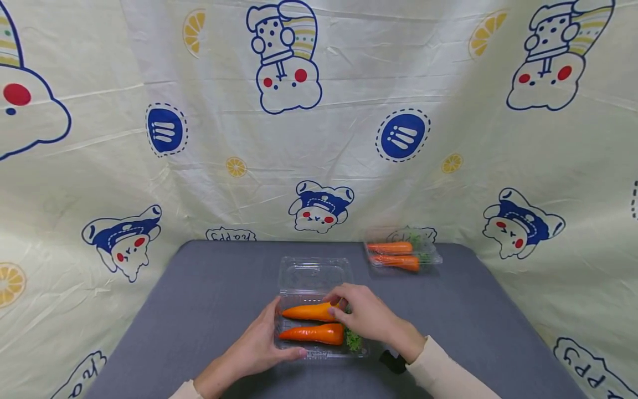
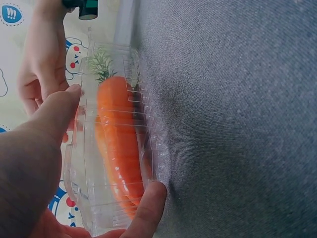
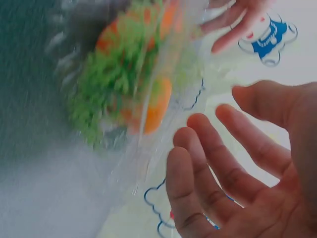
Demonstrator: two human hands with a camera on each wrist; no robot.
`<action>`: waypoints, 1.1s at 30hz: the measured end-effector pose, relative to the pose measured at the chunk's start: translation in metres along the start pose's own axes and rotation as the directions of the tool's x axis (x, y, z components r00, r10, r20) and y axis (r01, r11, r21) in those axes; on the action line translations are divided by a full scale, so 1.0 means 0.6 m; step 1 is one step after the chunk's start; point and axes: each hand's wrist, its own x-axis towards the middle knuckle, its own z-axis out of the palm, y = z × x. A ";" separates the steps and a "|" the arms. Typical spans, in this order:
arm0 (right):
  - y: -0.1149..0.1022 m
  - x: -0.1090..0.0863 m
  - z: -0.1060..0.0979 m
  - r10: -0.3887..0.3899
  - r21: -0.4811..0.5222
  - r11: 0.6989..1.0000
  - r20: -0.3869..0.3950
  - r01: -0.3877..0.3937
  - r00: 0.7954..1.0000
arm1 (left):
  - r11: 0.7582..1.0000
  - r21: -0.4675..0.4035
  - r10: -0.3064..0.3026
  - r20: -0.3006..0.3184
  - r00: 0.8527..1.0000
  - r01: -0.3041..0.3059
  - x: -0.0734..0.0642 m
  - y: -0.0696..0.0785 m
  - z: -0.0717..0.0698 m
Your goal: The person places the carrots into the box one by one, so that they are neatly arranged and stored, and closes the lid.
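Note:
A clear plastic clamshell box (image 1: 324, 353) lies on the grey tabletop, its lid (image 1: 315, 274) folded back away from me. Inside are two carrots with green leafy tops: a lighter orange carrot (image 1: 306, 312) at the back and a redder carrot (image 1: 314, 333) in front, tips to the left. My left hand (image 1: 256, 341) grips the box's left end, thumb along the front rim and fingers on the far side. Over the back carrot's thick end hovers my right hand (image 1: 366, 313). The right wrist view shows its fingers (image 3: 200, 163) loosely bent and apart, holding nothing.
Another clear box (image 1: 431, 259) with two carrots (image 1: 399, 262) stands at the back right of the table (image 1: 214, 293). A dark object (image 1: 392, 361) sits below my right wrist. A cartoon-printed curtain (image 1: 349, 149) hangs behind the table and at both sides.

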 end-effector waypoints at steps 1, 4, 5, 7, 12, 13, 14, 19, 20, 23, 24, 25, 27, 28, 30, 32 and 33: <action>0.005 0.000 -0.003 0.000 0.008 1.000 -0.027 0.001 1.000 | 1.000 0.000 -0.001 -0.001 1.000 0.001 0.000 0.000 0.000; 0.021 0.001 -0.011 0.026 0.030 0.999 -0.099 -0.023 0.995 | 1.000 -0.001 -0.002 -0.005 1.000 0.002 -0.002 0.001 0.000; 0.026 0.001 -0.013 0.049 0.038 0.998 -0.119 -0.045 0.992 | 1.000 -0.002 -0.003 -0.006 1.000 0.003 -0.002 0.002 0.000; 0.036 0.001 -0.016 0.106 0.053 0.994 -0.160 -0.099 0.981 | 1.000 0.000 -0.003 -0.009 1.000 0.003 -0.003 0.003 0.000; 0.067 0.000 -0.015 0.248 0.127 0.966 -0.214 -0.224 0.945 | 1.000 0.006 -0.005 -0.008 1.000 0.005 -0.004 0.003 0.001; 0.074 0.000 -0.014 0.270 0.149 0.959 -0.215 -0.242 0.939 | 1.000 0.007 -0.006 -0.007 1.000 0.006 -0.004 0.003 0.002; 0.080 -0.001 -0.012 0.293 0.172 0.950 -0.211 -0.259 0.933 | 1.000 0.007 -0.003 -0.008 1.000 0.003 -0.004 0.002 0.002; 0.105 -0.002 -0.002 0.419 0.359 0.866 -0.139 -0.349 0.897 | 1.000 0.009 0.008 -0.006 1.000 -0.008 -0.005 -0.001 0.002; 0.108 -0.002 0.000 0.443 0.401 0.839 -0.113 -0.367 0.889 | 1.000 0.010 0.007 -0.005 1.000 -0.007 -0.005 -0.002 0.002; 0.112 -0.002 0.002 0.481 0.510 0.761 -0.027 -0.401 0.877 | 1.000 0.011 -0.001 -0.001 1.000 0.001 -0.005 -0.002 0.002; 0.113 -0.002 0.003 0.487 0.538 0.737 -0.002 -0.409 0.873 | 1.000 0.011 -0.004 -0.001 1.000 0.004 -0.005 -0.001 0.002; 0.114 -0.002 0.004 0.485 0.566 0.714 0.023 -0.411 0.874 | 1.000 0.009 -0.005 0.000 1.000 0.005 -0.005 -0.001 0.001; 0.115 -0.003 0.005 0.477 0.608 0.680 0.058 -0.410 0.877 | 1.000 0.004 -0.004 0.003 1.000 0.004 -0.004 -0.001 0.000; 0.116 -0.003 0.006 0.476 0.625 0.664 0.070 -0.410 0.877 | 1.000 0.001 -0.001 0.005 1.000 0.001 -0.003 -0.001 -0.001; 0.118 -0.004 0.007 0.470 0.647 0.645 0.083 -0.406 0.879 | 1.000 -0.004 0.004 0.008 1.000 -0.004 -0.002 -0.002 -0.002; 0.119 -0.004 0.009 0.468 0.657 0.637 0.086 -0.403 0.880 | 1.000 -0.012 0.008 0.012 1.000 -0.008 0.000 -0.004 -0.004; 0.120 -0.004 0.010 0.471 0.662 0.631 0.086 -0.404 0.878 | 1.000 -0.016 0.011 0.005 1.000 -0.011 0.002 -0.005 -0.005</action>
